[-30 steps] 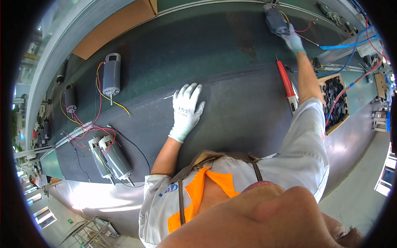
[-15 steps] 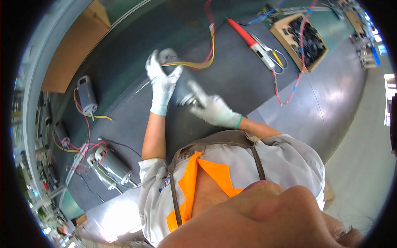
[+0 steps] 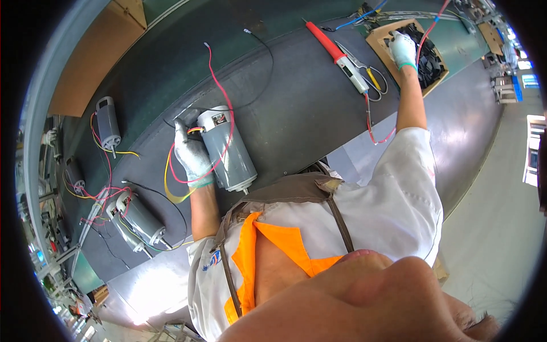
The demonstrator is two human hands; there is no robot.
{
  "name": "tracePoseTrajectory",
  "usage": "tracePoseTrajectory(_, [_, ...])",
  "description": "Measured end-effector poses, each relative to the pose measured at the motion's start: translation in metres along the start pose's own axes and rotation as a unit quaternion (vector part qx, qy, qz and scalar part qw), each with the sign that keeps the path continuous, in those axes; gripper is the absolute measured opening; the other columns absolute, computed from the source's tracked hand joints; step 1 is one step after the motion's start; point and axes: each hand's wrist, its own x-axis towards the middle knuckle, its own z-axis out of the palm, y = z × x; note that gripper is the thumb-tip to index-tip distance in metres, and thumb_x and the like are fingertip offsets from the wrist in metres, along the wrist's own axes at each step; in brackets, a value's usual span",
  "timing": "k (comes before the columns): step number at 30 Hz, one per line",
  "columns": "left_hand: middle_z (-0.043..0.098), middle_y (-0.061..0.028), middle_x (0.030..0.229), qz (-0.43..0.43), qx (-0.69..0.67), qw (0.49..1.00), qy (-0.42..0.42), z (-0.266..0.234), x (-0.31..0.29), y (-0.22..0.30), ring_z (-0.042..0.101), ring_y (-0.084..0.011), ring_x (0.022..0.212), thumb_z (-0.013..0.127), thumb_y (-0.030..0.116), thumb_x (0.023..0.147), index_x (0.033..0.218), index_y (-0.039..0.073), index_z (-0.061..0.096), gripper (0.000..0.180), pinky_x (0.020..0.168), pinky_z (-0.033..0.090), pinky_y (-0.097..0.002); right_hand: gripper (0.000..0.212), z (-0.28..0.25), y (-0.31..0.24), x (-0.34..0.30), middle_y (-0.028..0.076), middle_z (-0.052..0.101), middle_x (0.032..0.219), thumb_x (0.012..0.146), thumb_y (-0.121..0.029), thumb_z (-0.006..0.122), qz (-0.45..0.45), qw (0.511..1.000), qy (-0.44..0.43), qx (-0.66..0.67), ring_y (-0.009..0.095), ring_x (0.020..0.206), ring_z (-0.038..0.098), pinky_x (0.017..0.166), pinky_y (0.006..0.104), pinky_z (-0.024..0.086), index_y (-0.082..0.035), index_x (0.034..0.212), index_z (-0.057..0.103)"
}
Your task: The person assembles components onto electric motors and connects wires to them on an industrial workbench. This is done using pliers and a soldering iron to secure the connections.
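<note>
A grey cylindrical motor (image 3: 229, 154) with a white end cap lies on the dark bench in front of me. My left hand (image 3: 192, 157), in a white glove, is closed beside the cap on the motor's yellow and red wires (image 3: 195, 130). A red lead and a black lead run from the motor toward the far side, each with a metal terminal at its end. Far to the right, my gloved right hand (image 3: 403, 51) reaches into a cardboard box (image 3: 383, 52) of small black parts (image 3: 430, 67). Its fingers are bent among them; what they hold is hidden.
Left of me lie more grey motors (image 3: 108, 126) (image 3: 142, 218) with trailing wires. A red-and-white handheld tool (image 3: 336, 54) with a red cord and scissors (image 3: 373, 80) rest beside the box. A large cardboard piece (image 3: 85, 62) stands at the far left.
The motor, blurred between my hands before, now lies on the bench with its capped end away from me. My right hand has left it for the box. My left hand moved nearer and left.
</note>
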Motion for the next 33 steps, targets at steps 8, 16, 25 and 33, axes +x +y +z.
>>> tracePoseTrajectory(8, [0.069, -0.0123, 0.106, 0.028, 0.156, 0.987, 0.002, 0.021, -0.009, 0.010, 0.063, -0.0202, 0.105, 0.051, 0.028, 0.104, 0.117, -0.004, 0.066, 0.038, 0.096, 0.047, -0.0344, 0.025, 0.028, 0.058, -0.006, 0.018, 0.072, 0.097, 0.096, -0.029, 0.058, -0.092, 0.991, 0.019, -0.093, 0.037, 0.091, 0.070, 0.078, 0.0499, 0.054, -0.012, 0.105, 0.073])
tracePoseTrajectory(16, [0.071, -0.0099, 0.110, -0.002, 0.189, 0.979, -0.077, 0.024, -0.013, 0.021, 0.064, -0.0136, 0.100, 0.054, 0.019, 0.101, 0.123, -0.002, 0.066, 0.033, 0.092, 0.050, -0.0286, 0.032, -0.164, -0.255, -0.138, 0.005, 0.072, 0.090, 0.094, -0.025, 0.072, 0.045, 0.716, -0.297, 0.630, 0.010, 0.076, 0.066, 0.067, 0.0244, 0.050, -0.001, 0.114, 0.072])
tracePoseTrajectory(25, [0.072, -0.0099, 0.102, 0.010, 0.231, 0.971, -0.063, 0.038, -0.014, 0.032, 0.064, -0.0143, 0.091, 0.041, 0.031, 0.108, 0.121, -0.001, 0.067, 0.043, 0.087, 0.051, -0.0285, 0.027, -0.124, -0.358, -0.170, 0.004, 0.070, 0.091, 0.096, -0.016, 0.068, 0.114, 0.477, -0.426, 0.760, 0.008, 0.074, 0.066, 0.059, 0.0212, 0.049, 0.001, 0.117, 0.068])
tracePoseTrajectory(33, [0.069, -0.0078, 0.109, -0.027, 0.206, 0.977, -0.051, 0.025, -0.010, 0.020, 0.060, -0.0140, 0.099, 0.050, 0.025, 0.105, 0.120, -0.001, 0.068, 0.035, 0.091, 0.047, -0.0289, 0.021, -0.117, -0.374, -0.170, 0.005, 0.071, 0.090, 0.096, -0.012, 0.068, 0.124, 0.441, -0.455, 0.763, 0.009, 0.070, 0.066, 0.058, 0.0216, 0.051, 0.002, 0.111, 0.069])
